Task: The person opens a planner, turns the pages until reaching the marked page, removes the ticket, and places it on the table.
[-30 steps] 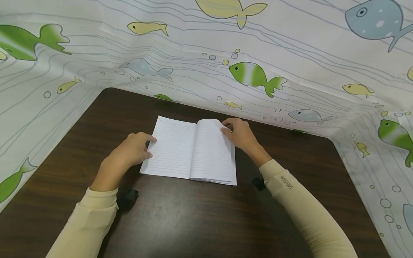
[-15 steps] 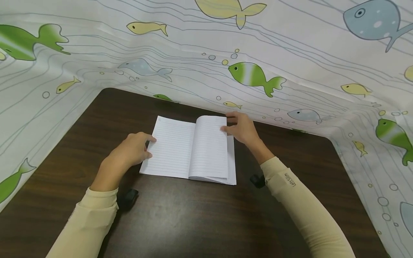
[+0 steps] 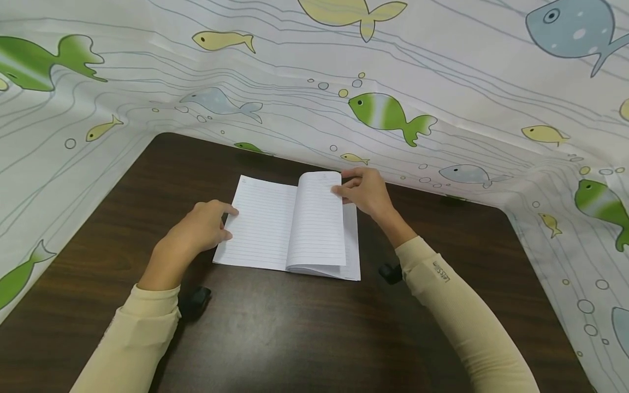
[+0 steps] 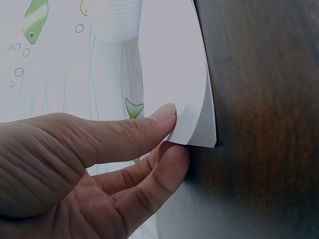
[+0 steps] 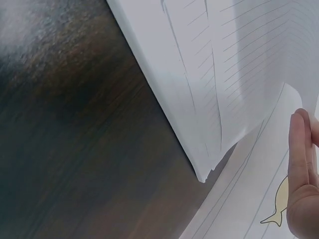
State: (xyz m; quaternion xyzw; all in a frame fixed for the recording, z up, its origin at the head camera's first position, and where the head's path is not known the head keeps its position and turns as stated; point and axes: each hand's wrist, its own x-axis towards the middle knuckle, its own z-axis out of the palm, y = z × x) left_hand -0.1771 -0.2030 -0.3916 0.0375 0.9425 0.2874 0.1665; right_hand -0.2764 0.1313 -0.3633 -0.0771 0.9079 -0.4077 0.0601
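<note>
An open notebook [image 3: 260, 224] with white ruled pages lies on the dark table. At its left edge my left hand [image 3: 196, 226] pinches the pages; the left wrist view has the thumb [image 4: 163, 113] on top and the fingers underneath. My right hand [image 3: 369, 192] holds a raised page [image 3: 319, 224] by its upper outer edge, thumb on the near face and fingers behind. That page bows up from the spine, and further pages show below it along the right side. In the right wrist view, several loose page edges fan apart beside the straight fingers [image 5: 298, 149].
Dark wood-grain table [image 3: 304, 338] surrounds the notebook. A white sheet printed with fish [image 3: 295, 109] stands along the back and both sides, close behind my right hand. Black wrist devices sit under the left sleeve [image 3: 147, 316] and right sleeve [image 3: 437, 284].
My right hand has moved up and slightly left along the page edge, lifting the page and drawing it leftward; more of the page beneath shows. My left hand has stayed put.
</note>
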